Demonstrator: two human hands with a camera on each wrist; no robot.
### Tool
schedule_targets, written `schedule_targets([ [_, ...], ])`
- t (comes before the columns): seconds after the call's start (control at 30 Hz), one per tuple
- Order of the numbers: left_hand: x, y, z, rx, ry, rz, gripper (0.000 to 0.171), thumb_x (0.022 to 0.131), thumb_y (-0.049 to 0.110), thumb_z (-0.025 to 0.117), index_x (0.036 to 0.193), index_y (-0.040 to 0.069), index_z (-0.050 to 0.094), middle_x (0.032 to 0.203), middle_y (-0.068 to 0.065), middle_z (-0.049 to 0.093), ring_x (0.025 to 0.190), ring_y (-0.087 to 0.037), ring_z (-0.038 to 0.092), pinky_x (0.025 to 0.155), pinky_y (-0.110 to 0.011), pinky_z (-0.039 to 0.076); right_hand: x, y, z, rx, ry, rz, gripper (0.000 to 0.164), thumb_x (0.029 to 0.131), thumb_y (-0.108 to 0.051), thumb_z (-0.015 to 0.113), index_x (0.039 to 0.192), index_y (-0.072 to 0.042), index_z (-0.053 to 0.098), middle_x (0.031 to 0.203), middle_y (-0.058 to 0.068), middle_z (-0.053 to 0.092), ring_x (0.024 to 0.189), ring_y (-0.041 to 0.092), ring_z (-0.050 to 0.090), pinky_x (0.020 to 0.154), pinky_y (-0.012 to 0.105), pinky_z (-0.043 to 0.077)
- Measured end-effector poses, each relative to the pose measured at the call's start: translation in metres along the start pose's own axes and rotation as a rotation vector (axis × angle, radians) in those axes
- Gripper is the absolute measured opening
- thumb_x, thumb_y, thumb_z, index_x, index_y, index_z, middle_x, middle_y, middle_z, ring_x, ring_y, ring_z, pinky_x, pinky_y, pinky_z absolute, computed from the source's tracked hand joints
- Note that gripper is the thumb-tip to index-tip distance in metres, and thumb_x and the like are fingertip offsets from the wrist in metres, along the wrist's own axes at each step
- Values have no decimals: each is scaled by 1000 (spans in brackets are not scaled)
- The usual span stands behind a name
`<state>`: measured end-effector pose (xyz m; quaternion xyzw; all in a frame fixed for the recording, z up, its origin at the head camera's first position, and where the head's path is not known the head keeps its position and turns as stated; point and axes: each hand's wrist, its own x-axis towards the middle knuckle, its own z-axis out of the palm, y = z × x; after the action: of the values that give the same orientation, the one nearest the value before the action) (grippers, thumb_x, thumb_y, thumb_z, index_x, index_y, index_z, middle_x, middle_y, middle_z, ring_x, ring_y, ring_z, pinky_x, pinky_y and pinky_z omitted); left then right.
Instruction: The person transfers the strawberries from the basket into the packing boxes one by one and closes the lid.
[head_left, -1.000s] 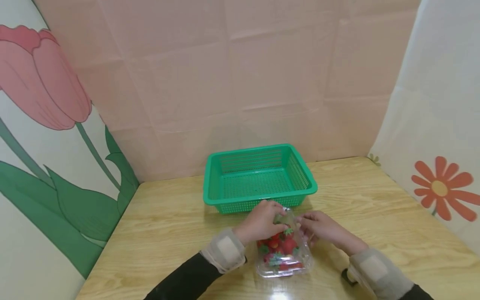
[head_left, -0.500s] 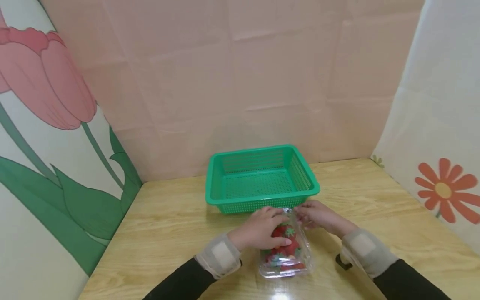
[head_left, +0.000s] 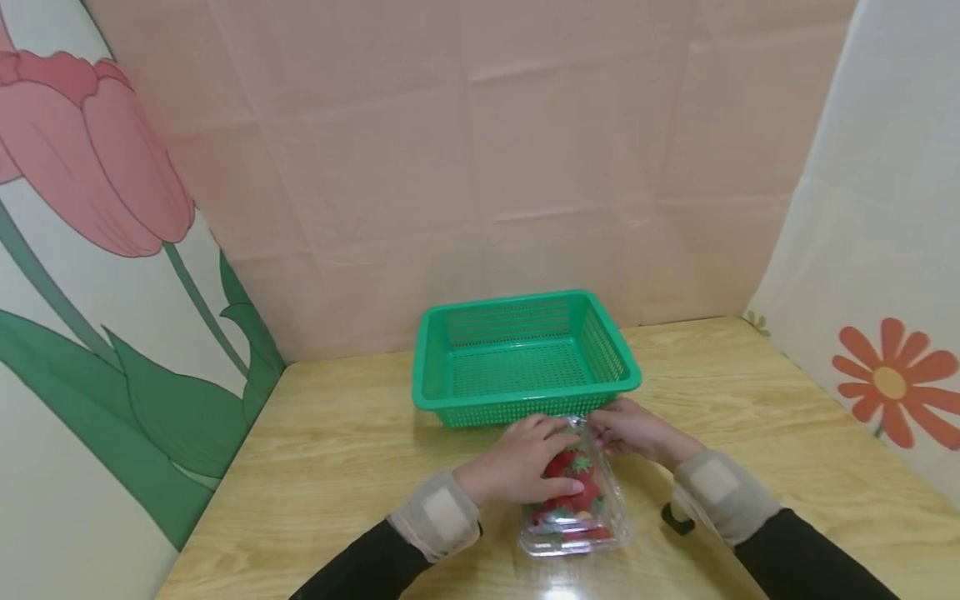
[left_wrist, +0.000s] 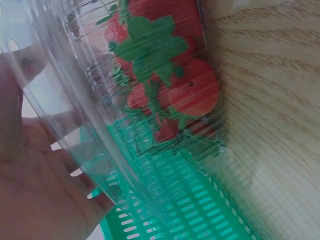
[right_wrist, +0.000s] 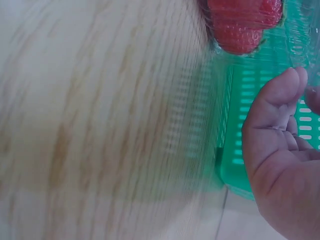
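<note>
A clear plastic clamshell box (head_left: 536, 540) stands on the table in the head view, with red strawberries (head_left: 581, 492) and their green leaves visible through it. My left hand (head_left: 513, 462) rests over the lid from the left, fingers and thumb spread. In the left wrist view, the fingers of the left hand (left_wrist: 50, 175) lie along the lid's outer face. At the box's far right corner, my right hand (head_left: 637, 432) pinches the rim. The right wrist view shows the thumb (right_wrist: 272, 97) and a finger meeting at the plastic edge. The lid looks closed.
Just behind the box stands a green perforated basket (head_left: 517, 358) with nothing inside, close to the pink backdrop (head_left: 480, 167). Wood-grain table (head_left: 337, 442) surrounds both. Printed flower panels (head_left: 892, 379) flank the table on either side.
My right hand has shifted from the box's right side to its far corner. My left hand has flattened over the lid, its thumb sliding nearer. The last half second shows hardly any motion.
</note>
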<state>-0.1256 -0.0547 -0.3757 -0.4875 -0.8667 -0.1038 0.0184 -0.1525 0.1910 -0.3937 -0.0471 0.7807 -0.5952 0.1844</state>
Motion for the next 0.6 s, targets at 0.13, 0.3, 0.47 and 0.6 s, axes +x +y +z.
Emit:
schedule_targets([
  [0.13,-2,1,1,-12,5,0,66,94,61,43,144,18,47,153,-5,33,136,-19,31,111,-36,27,1,1,1,3,-10,2,18,94,-13,47,83,-4,56,72,2,55,66,12,55,60,26,50],
  [0.3,-7,0,0,-53,30,7,63,95,58,46,143,17,48,153,-6,35,137,-20,31,111,-38,26,3,2,3,17,7,9,16,92,-11,48,78,-5,54,69,1,52,65,11,54,60,26,51],
  [0.47,-9,-1,1,-64,52,15,60,95,55,48,141,17,51,150,-7,38,135,-20,34,111,-39,27,-2,-2,4,-15,17,-2,18,95,-15,50,89,0,59,74,3,57,68,14,58,63,29,52],
  [0.6,-9,-1,1,-58,58,12,59,95,56,49,140,18,51,150,-7,39,134,-19,35,110,-39,27,-13,-6,5,-71,17,-23,29,98,-19,51,104,8,60,82,5,61,73,16,60,66,33,54],
])
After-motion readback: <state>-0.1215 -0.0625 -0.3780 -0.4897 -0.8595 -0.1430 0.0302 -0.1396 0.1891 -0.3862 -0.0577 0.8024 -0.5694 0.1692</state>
